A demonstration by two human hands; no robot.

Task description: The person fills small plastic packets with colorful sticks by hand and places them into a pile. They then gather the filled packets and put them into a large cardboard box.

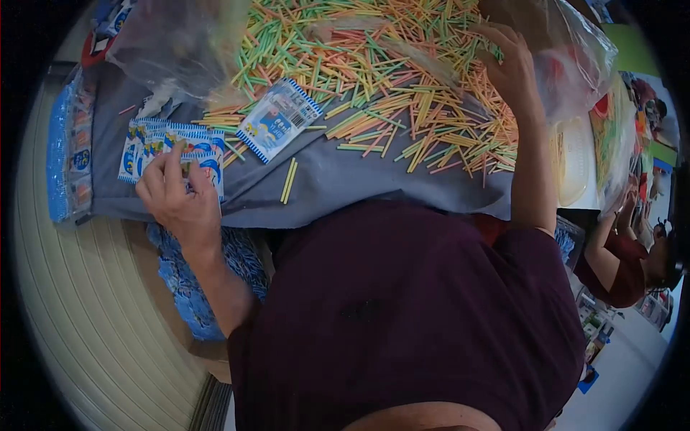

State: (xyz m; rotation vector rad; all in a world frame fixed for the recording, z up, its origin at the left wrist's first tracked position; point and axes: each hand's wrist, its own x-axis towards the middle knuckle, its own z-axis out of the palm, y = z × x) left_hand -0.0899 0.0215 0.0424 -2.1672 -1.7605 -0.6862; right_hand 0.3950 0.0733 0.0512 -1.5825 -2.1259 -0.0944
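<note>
A broad heap of thin pastel sticks [345, 54], in green, yellow, orange and pink, covers the back of the grey cloth. My right hand [512, 68] is at the heap's right side, its fingers curved and apart from the thumb, with sticks showing in the gap. On the left, my left hand [180, 194] rests over a small pile of blue-and-white packets [133, 154], fingers half bent and spread, touching the top ones. Another blue-and-white packet [279, 121] lies between that pile and the heap. Two yellow sticks [289, 181] lie apart near the cloth's front edge.
Clear plastic bags [172, 54] flank the heap, one more [575, 57] at right. A blue-edged pack [70, 151] stands at the far left of the grey cloth [345, 179]. A pale tray [573, 161] sits at right. Another person [618, 258] works beyond it.
</note>
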